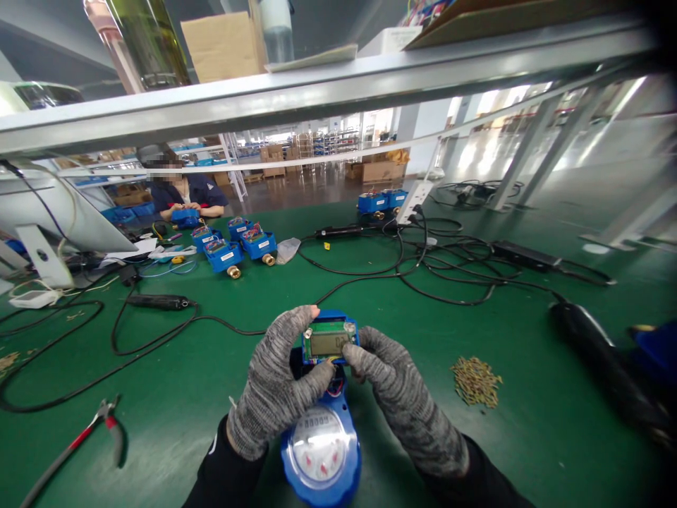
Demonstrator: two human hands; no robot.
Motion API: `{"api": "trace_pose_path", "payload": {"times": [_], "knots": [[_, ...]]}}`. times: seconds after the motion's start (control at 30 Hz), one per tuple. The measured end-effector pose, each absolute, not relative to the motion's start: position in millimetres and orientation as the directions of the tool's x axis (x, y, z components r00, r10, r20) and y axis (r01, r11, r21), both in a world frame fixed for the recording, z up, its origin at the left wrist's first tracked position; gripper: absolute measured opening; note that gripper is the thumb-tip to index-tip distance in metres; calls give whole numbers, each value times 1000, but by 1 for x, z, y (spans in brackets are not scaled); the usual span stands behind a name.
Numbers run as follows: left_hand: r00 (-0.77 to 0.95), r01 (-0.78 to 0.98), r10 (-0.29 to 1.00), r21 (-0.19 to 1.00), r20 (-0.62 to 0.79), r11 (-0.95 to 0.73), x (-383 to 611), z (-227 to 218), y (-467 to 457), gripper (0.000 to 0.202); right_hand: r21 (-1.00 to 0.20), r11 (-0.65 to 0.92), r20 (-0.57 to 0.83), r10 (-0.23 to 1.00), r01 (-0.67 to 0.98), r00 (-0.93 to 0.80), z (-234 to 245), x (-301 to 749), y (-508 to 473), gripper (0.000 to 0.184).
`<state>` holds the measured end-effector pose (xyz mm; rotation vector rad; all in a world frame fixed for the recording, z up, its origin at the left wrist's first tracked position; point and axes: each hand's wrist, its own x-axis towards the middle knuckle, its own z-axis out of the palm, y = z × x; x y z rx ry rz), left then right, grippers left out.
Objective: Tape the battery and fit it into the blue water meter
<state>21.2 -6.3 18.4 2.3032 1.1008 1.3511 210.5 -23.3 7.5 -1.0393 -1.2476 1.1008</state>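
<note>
Small green circuit board with grey LCD screen point(328, 340), on a blue plastic water meter point(321, 444) on the green bench mat point(211, 395), pinched at its edges by gloved left hand point(275, 384) and right hand point(402, 398); likely light, stiff, fragile, best held by edges; no legible writing; brass screws point(476, 381), red-handled pliers point(100, 423) nearby.

There is one view, from a camera worn on the person's head. It looks forward and down across the green table point(502, 451), close above the hands, which sit low in the middle of the frame: the left hand point(278, 384) and the right hand point(402, 402). It peers out from under a metal shelf point(338, 88) that crosses the top. Beyond the table's far edge it takes in a co-worker point(183, 194) seated opposite, well apart, and the workshop floor behind. The wide lens bends straight lines near the edges
</note>
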Motion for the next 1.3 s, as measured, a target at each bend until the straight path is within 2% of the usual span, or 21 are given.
{"api": "trace_pose_path", "payload": {"times": [0.33, 0.57, 0.73, 0.87, 1.1, 1.23, 1.3], "knots": [[331, 502, 642, 447, 692, -741, 17, 14, -1, 66, -985, 134, 141, 988, -112, -56, 7, 212, -26, 30], [316, 472, 691, 524, 650, -709, 18, 16, -6, 65, -985, 159, 161, 987, -69, -18, 5, 210, -23, 28], [253, 473, 718, 564, 649, -677, 25, 15, -10, 59, -981, 189, 191, 981, 39, 43, 4, 208, -25, 30], [208, 505, 721, 559, 661, -657, 30, 13, -11, 56, -977, 199, 203, 977, 73, 60, 4, 205, -26, 28], [175, 600, 655, 447, 735, -663, 33, 11, -12, 61, -987, 158, 159, 987, 20, 26, 1, 208, -24, 29], [196, 554, 587, 405, 785, -727, 30, 7, -10, 73, -996, 84, 84, 996, -11, 7, -14, 224, -20, 29], [206, 513, 586, 423, 784, -747, 29, 4, -9, 79, -998, 58, 57, 998, -14, 25, -25, 231, -14, 29]]}}
